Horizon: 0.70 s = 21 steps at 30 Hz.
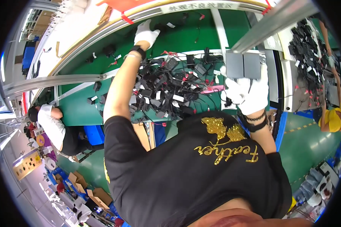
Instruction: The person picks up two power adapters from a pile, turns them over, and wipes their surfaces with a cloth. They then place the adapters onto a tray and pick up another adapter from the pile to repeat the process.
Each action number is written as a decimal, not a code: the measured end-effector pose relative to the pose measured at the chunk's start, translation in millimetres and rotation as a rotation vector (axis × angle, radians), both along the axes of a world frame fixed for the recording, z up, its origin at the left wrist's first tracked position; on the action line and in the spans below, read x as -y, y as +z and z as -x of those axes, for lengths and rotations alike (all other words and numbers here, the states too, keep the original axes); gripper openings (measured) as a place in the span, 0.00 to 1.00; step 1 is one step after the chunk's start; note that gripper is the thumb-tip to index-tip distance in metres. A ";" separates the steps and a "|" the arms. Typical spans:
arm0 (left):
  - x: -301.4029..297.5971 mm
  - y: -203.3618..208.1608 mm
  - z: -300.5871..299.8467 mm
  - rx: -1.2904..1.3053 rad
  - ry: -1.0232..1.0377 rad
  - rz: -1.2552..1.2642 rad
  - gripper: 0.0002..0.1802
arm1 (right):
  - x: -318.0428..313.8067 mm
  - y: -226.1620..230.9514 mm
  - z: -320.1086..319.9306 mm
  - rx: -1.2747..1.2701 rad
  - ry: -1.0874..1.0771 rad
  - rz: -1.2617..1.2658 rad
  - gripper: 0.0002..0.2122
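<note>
My right hand (250,94), in a white glove, grips two dark grey rectangular power adapters (243,66) side by side, their flat faces up. Some black cable shows by its fingers. My left hand (146,33), also white-gloved, is stretched far over the green work surface (166,39) with thumb apart and no object visible in it. Between my arms lies a tangled heap of black adapters (166,83) with cables, white labels and red bits. A pink strip (213,89) lies at the heap's right side, close to my right hand.
Metal frame bars (79,80) cross at left, and another bar (274,24) slants over the upper right. A second pile of adapters (307,49) lies on the bench at right. One co-worker (53,125) sits at left; another in yellow (331,119) is at right.
</note>
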<state>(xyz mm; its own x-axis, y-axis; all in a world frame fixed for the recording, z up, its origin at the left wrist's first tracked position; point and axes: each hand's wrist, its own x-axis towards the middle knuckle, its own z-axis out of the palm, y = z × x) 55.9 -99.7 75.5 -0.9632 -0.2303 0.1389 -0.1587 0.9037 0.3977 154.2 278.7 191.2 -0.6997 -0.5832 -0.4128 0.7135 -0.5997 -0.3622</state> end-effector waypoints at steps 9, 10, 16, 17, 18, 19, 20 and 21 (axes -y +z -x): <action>-93.1 -37.9 68.6 0.216 -0.100 0.077 0.25 | 17.2 -13.4 -33.0 0.054 -0.109 0.028 0.34; -108.9 -44.8 72.9 0.236 -0.117 0.050 0.24 | 20.2 -12.5 -34.7 0.116 -0.145 -0.018 0.34; -137.6 -84.8 87.0 -0.035 -0.031 0.381 0.30 | 16.1 -13.5 -40.8 0.081 -0.219 -0.059 0.35; -125.9 -95.0 93.1 0.093 -0.081 0.304 0.32 | 15.5 -10.7 -42.5 0.142 -0.289 -0.099 0.35; -120.5 -91.5 94.7 0.144 -0.109 0.387 0.28 | 11.3 -11.3 -44.7 0.146 -0.316 -0.106 0.35; -106.2 -104.8 92.7 0.021 -0.129 0.392 0.24 | 9.0 -11.7 -45.7 0.117 -0.333 -0.109 0.35; -93.4 -121.5 97.8 -0.002 -0.141 0.306 0.19 | 7.1 -12.8 -46.2 0.089 -0.347 -0.111 0.35; -79.8 -139.6 101.8 -0.009 -0.093 0.322 0.18 | 5.9 -20.8 -48.0 0.108 -0.339 -0.092 0.34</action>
